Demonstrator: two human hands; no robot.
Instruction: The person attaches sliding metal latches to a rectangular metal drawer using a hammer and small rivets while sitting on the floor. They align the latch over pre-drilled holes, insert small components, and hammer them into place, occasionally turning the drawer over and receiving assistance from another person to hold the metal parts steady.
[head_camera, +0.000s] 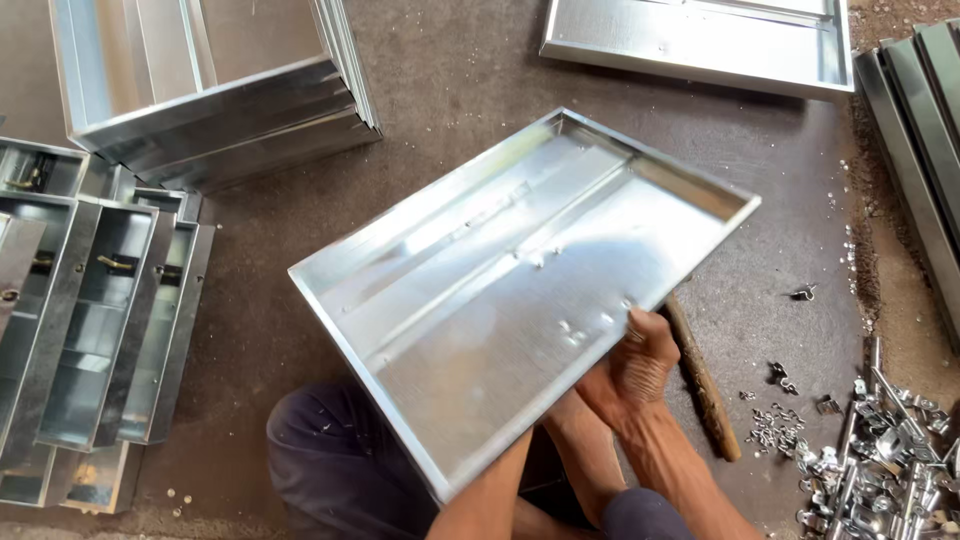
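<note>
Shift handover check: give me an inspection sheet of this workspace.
Surface: bare brown floor, gritty, scattered with small bits.
Job's things: shallow galvanised metal tray, held tilted above the floor over the person's knee.
Clutter: wooden stick beside the tray; pile of small metal fasteners at lower right.
Grips: right hand clasps the tray's near edge; left hand hidden behind the tray, forearm only.
Cables: nothing seen.
Surroundings: stacked metal boxes at left, open metal box top left, another tray top, metal channels at right.

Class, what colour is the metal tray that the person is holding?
Shiny silver-grey, seen best in the head view: the tray, gripped at its edge by the right hand.
</note>
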